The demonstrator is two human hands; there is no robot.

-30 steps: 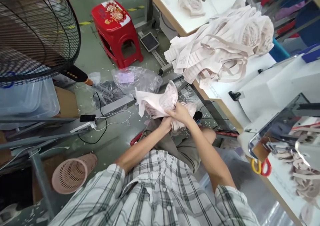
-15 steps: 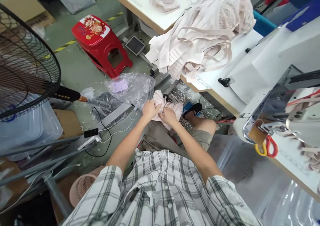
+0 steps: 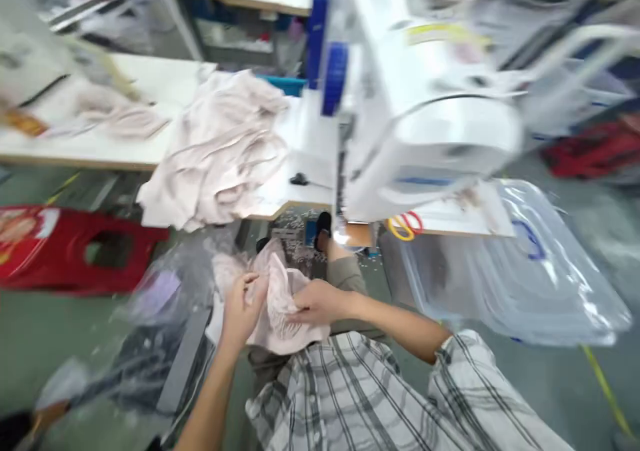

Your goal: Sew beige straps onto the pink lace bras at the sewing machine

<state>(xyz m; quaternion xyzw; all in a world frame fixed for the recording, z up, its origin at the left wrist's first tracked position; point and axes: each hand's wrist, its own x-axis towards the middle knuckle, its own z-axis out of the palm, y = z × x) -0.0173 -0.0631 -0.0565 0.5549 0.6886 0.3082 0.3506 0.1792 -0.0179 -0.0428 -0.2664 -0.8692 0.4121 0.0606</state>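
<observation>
A pale pink gathered garment (image 3: 281, 304) is spread over my lap, below the table edge. My left hand (image 3: 244, 308) grips it at its left side, with fingers bent and thumb against the cloth. At the right edge my right hand (image 3: 317, 302) pinches the fabric between thumb and fingers. On the table above lies a heap of similar pale pink garments (image 3: 215, 151). The picture is smeared by motion, so the garment's exact kind does not show.
A white sewing machine (image 3: 430, 138) stands on the table, with scissors (image 3: 404, 226) with red and yellow handles hanging by it. To the left are a red stool (image 3: 75, 248) and clear plastic bags (image 3: 175, 284). A clear plastic bin (image 3: 545, 271) stands right.
My view has swung to the right, towards the sewing machine. The garment is spread wider and nearer my body, and my hands are farther apart on it.
</observation>
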